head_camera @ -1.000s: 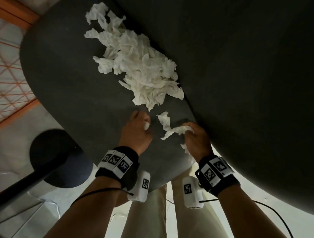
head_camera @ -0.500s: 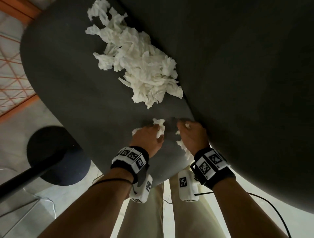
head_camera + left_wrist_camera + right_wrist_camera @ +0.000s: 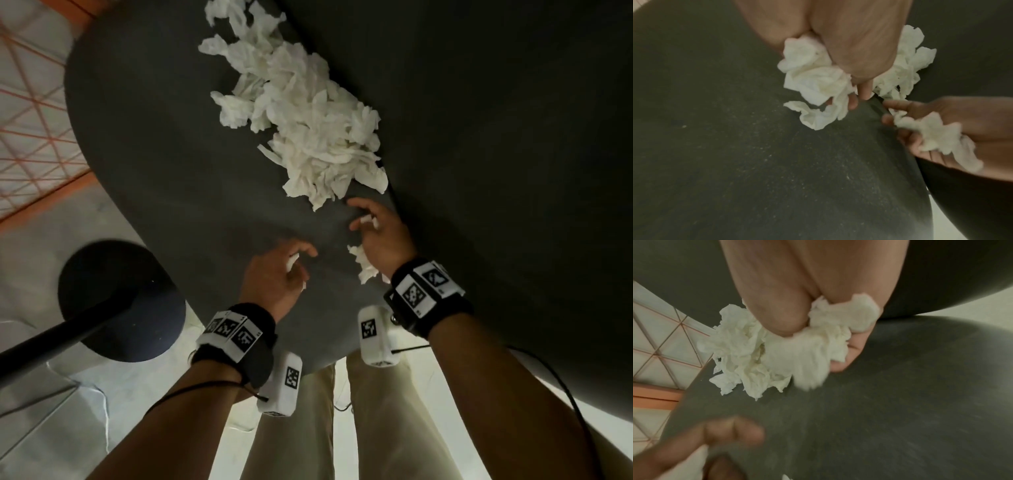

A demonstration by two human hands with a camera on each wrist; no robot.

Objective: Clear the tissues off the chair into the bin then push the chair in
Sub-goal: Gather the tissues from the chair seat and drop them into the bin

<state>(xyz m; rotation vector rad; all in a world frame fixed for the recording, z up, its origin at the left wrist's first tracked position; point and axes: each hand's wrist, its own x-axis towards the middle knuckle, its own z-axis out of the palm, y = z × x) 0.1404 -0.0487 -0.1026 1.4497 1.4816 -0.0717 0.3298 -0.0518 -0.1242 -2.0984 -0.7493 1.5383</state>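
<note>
Nearest, left hand point(image 3: 274, 274) curled round a tissue wad point(image 3: 813, 76); right hand point(image 3: 383, 236), just beyond, gripping another wad point(image 3: 818, 344) (both over the seat's front). Farther back, tissue heap point(image 3: 308, 126) lying on the dark chair point(image 3: 154, 154) seat.

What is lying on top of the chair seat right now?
A big pile of crumpled tissues lies on the chair seat. The left hand and right hand each hold tissue above it. Whatever lies under the pile is covered.
</note>
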